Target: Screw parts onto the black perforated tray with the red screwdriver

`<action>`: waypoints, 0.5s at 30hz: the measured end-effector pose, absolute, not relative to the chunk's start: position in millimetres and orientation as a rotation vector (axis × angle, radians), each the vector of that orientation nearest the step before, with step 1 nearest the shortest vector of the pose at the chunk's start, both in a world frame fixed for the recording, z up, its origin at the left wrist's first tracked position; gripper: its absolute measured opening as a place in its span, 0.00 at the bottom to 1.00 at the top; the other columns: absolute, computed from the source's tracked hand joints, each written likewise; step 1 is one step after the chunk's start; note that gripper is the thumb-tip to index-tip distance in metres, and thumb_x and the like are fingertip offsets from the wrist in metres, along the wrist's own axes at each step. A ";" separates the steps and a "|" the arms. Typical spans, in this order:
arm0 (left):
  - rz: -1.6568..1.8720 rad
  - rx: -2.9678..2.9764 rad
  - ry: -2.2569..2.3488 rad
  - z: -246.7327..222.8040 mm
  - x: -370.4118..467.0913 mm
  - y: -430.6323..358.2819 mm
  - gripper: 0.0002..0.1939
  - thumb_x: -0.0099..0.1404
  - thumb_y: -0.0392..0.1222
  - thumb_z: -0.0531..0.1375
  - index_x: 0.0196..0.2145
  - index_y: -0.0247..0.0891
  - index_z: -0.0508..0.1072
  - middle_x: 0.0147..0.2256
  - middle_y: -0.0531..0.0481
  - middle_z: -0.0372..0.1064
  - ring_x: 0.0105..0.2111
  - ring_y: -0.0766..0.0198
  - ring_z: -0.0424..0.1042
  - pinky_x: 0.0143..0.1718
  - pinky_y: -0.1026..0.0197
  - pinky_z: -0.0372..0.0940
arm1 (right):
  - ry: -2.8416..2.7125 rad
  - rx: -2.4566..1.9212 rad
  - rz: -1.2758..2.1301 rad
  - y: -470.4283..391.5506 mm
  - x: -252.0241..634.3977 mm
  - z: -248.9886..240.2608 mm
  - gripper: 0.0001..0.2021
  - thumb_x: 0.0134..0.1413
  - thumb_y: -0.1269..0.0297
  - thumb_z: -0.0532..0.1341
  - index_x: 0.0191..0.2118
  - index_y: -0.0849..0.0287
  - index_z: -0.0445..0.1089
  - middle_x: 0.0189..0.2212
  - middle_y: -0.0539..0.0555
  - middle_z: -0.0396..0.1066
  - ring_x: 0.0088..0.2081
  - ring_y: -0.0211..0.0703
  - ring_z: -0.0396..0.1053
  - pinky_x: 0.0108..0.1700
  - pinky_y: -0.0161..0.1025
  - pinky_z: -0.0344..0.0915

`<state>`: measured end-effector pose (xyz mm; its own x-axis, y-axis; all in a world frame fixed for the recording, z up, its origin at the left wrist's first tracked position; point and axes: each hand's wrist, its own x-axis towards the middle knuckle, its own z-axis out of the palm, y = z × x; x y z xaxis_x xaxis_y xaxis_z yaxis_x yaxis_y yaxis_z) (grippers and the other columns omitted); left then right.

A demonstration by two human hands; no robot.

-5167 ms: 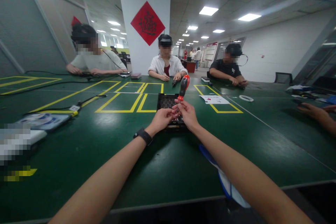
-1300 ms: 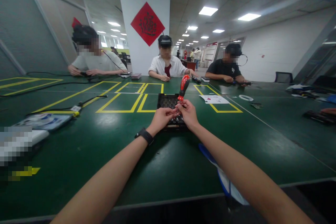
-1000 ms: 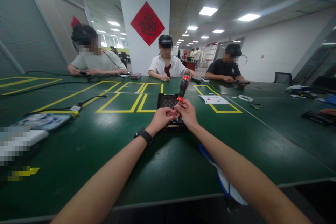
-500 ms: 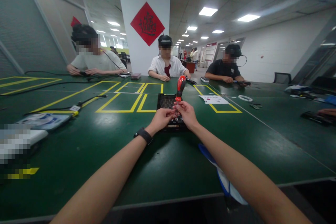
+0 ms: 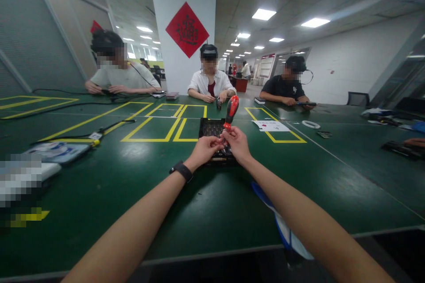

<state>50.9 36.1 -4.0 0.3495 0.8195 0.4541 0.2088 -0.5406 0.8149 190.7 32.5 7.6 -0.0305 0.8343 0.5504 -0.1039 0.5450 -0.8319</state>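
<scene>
A screwdriver (image 5: 232,109) with a red and black handle stands nearly upright, handle up and leaning a little right. My right hand (image 5: 237,142) is closed around its lower part, just below the handle. My left hand (image 5: 208,147) meets the right one at the screwdriver's lower end, thumb and fingers pinched together; what they grip there is too small to make out. Under both hands lies an open black case (image 5: 212,126) with a dimpled lid and small parts inside. My fingers hide much of its contents.
Yellow tape (image 5: 152,140) marks rectangles on the green table (image 5: 139,194). A printed sheet (image 5: 272,126) and a white ring (image 5: 311,124) lie to the right. Near my right forearm a blue-and-white item (image 5: 282,225) hangs over the front edge. Three people sit across the table.
The screwdriver's handle has tilted slightly to the right, while my hands stay over the case. Across the table, the middle person has brought a dark tool in front of them.
</scene>
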 end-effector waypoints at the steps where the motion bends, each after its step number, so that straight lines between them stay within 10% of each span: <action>1: 1.177 1.936 0.864 -4.0 51.2 36.4 0.13 0.52 0.44 0.60 0.32 0.31 0.73 0.29 0.47 0.73 0.28 0.64 0.71 0.31 0.64 0.64 | -1.419 -0.697 0.844 32.5 191.1 7.9 0.15 0.47 0.54 0.58 0.36 0.61 0.65 0.26 0.50 0.69 0.22 0.31 0.64 0.24 0.30 0.62; 15: 1.187 1.927 0.953 -1.0 50.6 34.4 0.13 0.49 0.46 0.62 0.28 0.32 0.73 0.26 0.47 0.73 0.26 0.64 0.71 0.29 0.65 0.64 | -1.346 -0.675 0.856 36.8 189.4 4.0 0.13 0.45 0.57 0.60 0.33 0.61 0.64 0.24 0.49 0.67 0.25 0.36 0.69 0.22 0.31 0.64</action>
<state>50.6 34.4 -1.0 0.3189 0.8462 0.4270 0.2340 -0.5068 0.8297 189.4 36.8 4.0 0.0155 0.8390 0.5439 -0.1362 0.5406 -0.8302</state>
